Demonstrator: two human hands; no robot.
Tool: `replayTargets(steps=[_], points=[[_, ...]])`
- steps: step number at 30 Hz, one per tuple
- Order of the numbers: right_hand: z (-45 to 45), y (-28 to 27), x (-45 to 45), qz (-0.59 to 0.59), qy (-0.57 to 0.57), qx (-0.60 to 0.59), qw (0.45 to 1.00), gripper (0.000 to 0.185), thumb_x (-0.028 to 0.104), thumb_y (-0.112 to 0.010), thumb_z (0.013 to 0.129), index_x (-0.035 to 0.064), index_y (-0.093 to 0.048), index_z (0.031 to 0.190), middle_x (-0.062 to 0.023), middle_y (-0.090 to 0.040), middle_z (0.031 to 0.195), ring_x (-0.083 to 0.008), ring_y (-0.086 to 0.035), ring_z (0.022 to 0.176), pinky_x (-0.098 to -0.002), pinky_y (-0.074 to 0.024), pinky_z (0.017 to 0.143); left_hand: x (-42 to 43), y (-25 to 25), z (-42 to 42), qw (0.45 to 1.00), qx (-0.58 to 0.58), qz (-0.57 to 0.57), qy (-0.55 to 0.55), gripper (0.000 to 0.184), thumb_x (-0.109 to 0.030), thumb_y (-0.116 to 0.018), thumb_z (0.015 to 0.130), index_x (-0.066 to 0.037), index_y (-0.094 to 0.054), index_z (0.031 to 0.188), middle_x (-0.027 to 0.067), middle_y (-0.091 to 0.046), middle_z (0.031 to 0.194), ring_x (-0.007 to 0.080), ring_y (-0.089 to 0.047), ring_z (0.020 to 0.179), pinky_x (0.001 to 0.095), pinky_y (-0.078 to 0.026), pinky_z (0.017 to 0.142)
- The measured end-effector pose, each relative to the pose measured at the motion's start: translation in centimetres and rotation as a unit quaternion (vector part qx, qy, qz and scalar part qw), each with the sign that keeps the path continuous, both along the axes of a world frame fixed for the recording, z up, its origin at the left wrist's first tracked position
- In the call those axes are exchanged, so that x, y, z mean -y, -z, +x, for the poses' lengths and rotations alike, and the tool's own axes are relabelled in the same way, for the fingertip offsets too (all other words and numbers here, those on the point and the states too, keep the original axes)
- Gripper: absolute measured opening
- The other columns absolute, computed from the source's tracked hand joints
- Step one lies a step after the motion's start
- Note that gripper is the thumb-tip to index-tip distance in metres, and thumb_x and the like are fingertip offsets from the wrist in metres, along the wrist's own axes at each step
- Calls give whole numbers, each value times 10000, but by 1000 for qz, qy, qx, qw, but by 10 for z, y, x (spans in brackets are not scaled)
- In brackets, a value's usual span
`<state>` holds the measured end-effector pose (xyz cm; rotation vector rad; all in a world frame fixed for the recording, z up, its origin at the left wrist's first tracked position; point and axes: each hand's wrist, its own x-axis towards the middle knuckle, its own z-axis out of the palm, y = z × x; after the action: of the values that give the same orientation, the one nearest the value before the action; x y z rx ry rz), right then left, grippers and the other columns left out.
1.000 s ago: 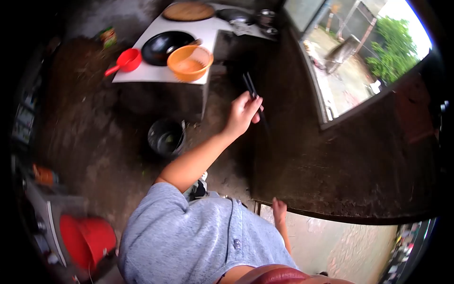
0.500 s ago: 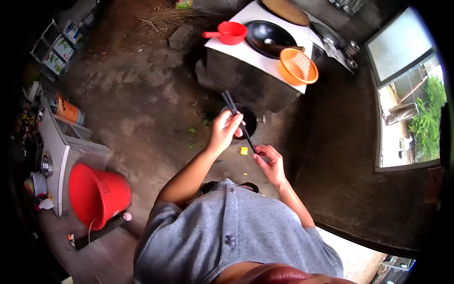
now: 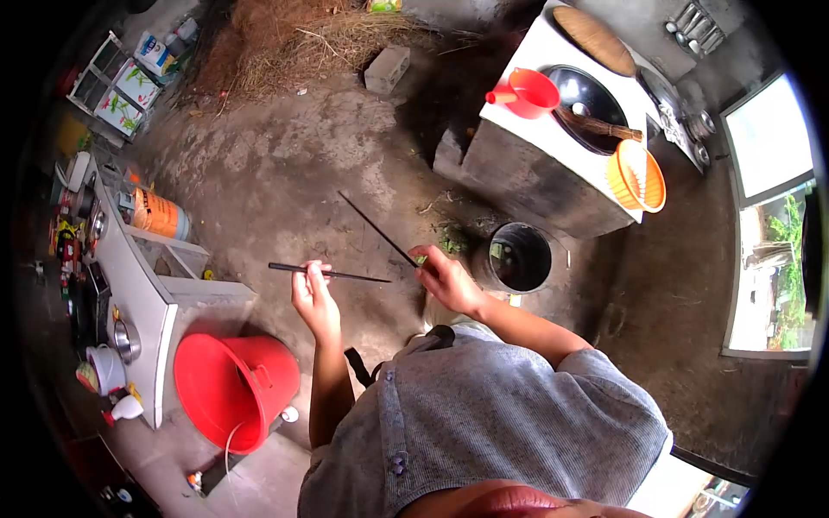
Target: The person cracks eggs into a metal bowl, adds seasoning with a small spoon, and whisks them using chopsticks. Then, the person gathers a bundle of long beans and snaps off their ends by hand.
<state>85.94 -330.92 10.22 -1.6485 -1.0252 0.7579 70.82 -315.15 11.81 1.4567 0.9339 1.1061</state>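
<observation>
My left hand (image 3: 316, 304) is closed around a thin dark chopstick (image 3: 358, 277) that lies nearly level across the fingers. Whether it is one stick or more I cannot tell. In my right hand (image 3: 451, 283) the fingers pinch the lower end of another dark chopstick (image 3: 376, 226), which slants up and to the left. The two hands are apart, both in front of my body above the floor. Just right of my right hand, a black bucket (image 3: 546, 250) stands on the floor with something indistinct inside.
A white-topped stove (image 3: 509, 121) at upper right bears a black wok (image 3: 596, 91), a red ladle (image 3: 531, 93) and an orange basket (image 3: 637, 177). To the left are a cabinet (image 3: 164, 345) and a red tub (image 3: 281, 371). A concrete block (image 3: 387, 69) sits near straw.
My hands have moved apart, and the chopsticks that were together are now separate, one side in each hand. The view has turned, so my body and the bucket sit farther right.
</observation>
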Motion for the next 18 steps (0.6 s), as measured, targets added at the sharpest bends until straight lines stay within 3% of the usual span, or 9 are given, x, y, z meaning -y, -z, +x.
replayTargets(steps=[2,3,5,6,8,10,12,16,18], points=[[23,16,-39,-17,24,-74,997,130,112,-492,851,41,-489,959,-37,-512,645,-133,-488,553,-268,-410,524,-39,18,12,991,-49,123,13,132,-88,-446,865,17,-526,870,77,-562,744,149,-528,688,268,-415,640],[38,22,-60,-31,11,-193,981,131,98,-473,854,46,-491,973,-23,-499,638,-99,-483,554,-254,-409,495,-57,17,25,983,-79,164,37,120,-67,-451,852,23,-528,872,89,-558,750,168,-531,692,277,-419,636],[70,42,-101,-43,-32,-413,909,160,111,-428,869,73,-497,1008,0,-547,721,-70,-504,573,-209,-438,505,-93,20,53,961,-123,229,92,98,-20,-474,813,33,-535,870,115,-545,771,223,-533,695,298,-428,626],[82,40,-125,-40,-30,-416,908,160,111,-428,869,73,-497,1008,0,-547,721,-70,-504,573,-209,-438,505,-113,14,69,938,-145,292,120,124,-5,-482,794,24,-541,899,121,-539,771,251,-532,690,309,-434,628],[109,23,-180,-71,-29,-580,811,191,153,-397,882,70,-498,1020,-32,-591,838,-89,-540,609,-199,-462,550,-147,2,101,923,-169,293,183,164,-1,-483,786,6,-545,937,120,-533,791,258,-533,702,321,-437,635],[132,5,-235,-52,-83,-589,802,244,141,-371,882,36,-490,1067,-59,-579,993,-115,-572,793,-246,-474,702,-180,-17,125,913,-200,277,224,224,4,-472,778,-11,-532,993,143,-510,888,267,-528,766,337,-435,677],[150,-5,-287,-42,-113,-568,814,274,157,-362,876,40,-482,1093,-50,-561,1040,-109,-556,862,-244,-455,730,-215,-26,152,901,-197,315,223,264,9,-458,777,-16,-512,1035,169,-463,981,285,-503,865,354,-424,737],[179,0,-381,38,-197,-408,891,304,93,-463,835,42,-495,1132,-20,-572,1031,-82,-537,868,-222,-431,740,-289,-21,194,933,-180,249,185,365,-44,-583,716,-37,-501,1072,154,-440,984,276,-464,935,356,-402,787],[193,1,-422,66,-181,-377,906,241,162,-515,837,44,-545,1045,-15,-588,954,-93,-530,839,-257,-432,754,-333,-18,223,928,-165,273,191,379,-73,-646,674,-37,-524,1032,143,-447,979,264,-482,899,344,-419,745]])
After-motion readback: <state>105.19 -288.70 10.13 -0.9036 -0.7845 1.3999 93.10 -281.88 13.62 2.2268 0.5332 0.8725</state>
